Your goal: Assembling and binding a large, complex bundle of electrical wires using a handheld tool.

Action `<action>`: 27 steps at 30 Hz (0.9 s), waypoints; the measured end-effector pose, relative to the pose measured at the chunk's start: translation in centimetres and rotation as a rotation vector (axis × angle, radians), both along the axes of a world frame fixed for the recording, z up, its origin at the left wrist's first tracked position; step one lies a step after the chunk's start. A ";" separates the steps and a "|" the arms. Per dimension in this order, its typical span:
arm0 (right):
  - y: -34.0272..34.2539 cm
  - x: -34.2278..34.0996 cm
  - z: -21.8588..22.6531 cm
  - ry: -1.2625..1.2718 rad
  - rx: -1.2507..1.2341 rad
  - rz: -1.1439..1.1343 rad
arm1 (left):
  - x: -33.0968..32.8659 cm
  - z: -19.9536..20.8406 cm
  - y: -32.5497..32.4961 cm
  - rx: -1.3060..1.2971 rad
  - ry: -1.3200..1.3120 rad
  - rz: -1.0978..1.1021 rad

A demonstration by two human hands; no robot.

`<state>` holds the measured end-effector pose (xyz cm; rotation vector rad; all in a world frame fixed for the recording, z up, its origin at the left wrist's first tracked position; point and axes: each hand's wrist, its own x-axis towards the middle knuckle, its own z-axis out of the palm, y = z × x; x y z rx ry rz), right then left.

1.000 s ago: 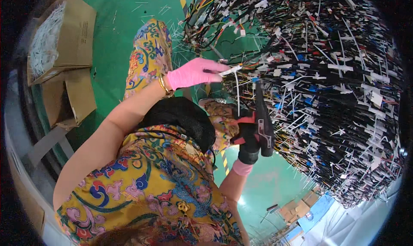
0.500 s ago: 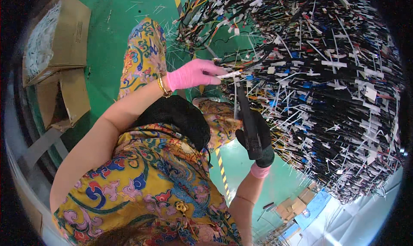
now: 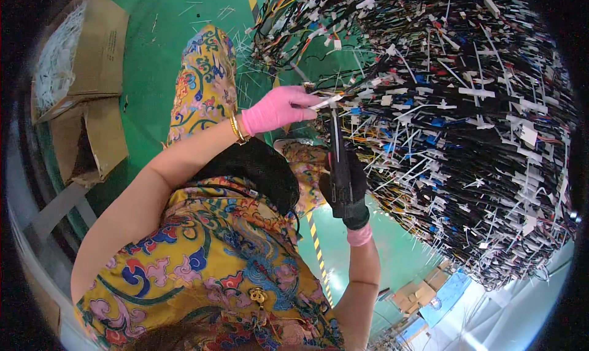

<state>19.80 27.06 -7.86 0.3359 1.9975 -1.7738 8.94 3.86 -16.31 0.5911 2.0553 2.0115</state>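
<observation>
My left hand [image 3: 276, 110], in a pink glove, is pinched around a white tag or sleeve [image 3: 327, 102] on thin wires at the near edge of the big mass of wire harnesses [image 3: 466, 148]. My right hand [image 3: 357, 182], in a black glove with a pink cuff under it, is closed around a long black tool that looks like a cable tie gun [image 3: 339, 167]. The tool's narrow nose points away from me and meets the wires just beside the white tag. A thin pale strip runs along its nose. Dark glove and tool blend, so the exact finger positions are unclear.
At the left, an open cardboard box [image 3: 98, 44] holds many pale plastic strips, with another open box [image 3: 105, 136] nearer to me. Loose white strips [image 3: 245, 75] lie on the green floor [image 3: 153, 56]. Flattened cardboard [image 3: 417, 296] is at the lower right.
My right hand has swung the tool to the left and turned it straighter, its nose now right at the tagged wires. My left hand has barely shifted.
</observation>
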 end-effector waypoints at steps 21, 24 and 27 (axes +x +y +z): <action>-3.6 -4.4 -0.7 0.853 1.151 0.362 | -6.8 -2.3 -1.7 0.457 -0.600 -0.167; -5.8 -5.6 -1.8 0.949 1.247 0.349 | -6.5 -1.4 0.0 0.310 -0.469 -0.247; -6.9 -6.8 -1.5 0.800 1.255 0.367 | -6.8 -1.2 0.8 0.278 -0.448 -0.192</action>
